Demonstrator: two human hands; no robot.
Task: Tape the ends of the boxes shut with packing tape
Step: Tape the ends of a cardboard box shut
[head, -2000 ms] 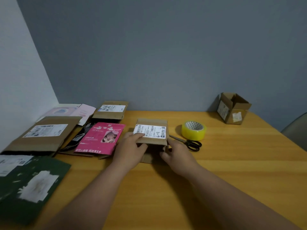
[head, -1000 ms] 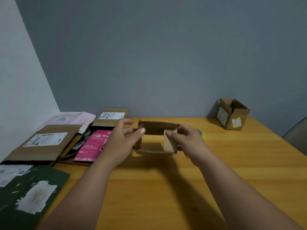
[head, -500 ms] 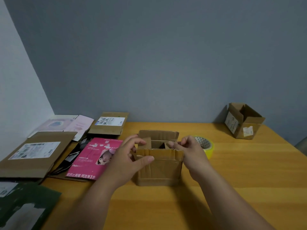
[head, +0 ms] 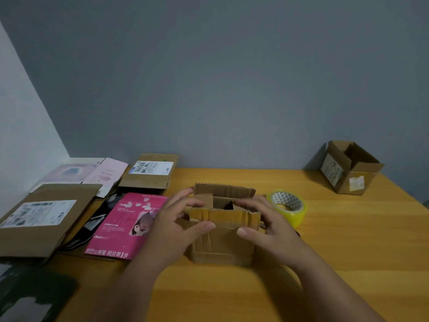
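Cardboard box (head: pixel 222 238) looks light, creased and floppy; left hand (head: pixel 176 221) and right hand (head: pixel 267 224) grasp its sides near the flaps.

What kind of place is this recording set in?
Probably a home or small-office packing spot: a wooden table in a bare wall corner, flattened cartons with shipping labels stacked at left, a tape roll, and hands folding a small box.

Left hand (head: pixel 173 225), right hand (head: pixel 267 225) facing; fingers (head: pixel 185 203) curled.
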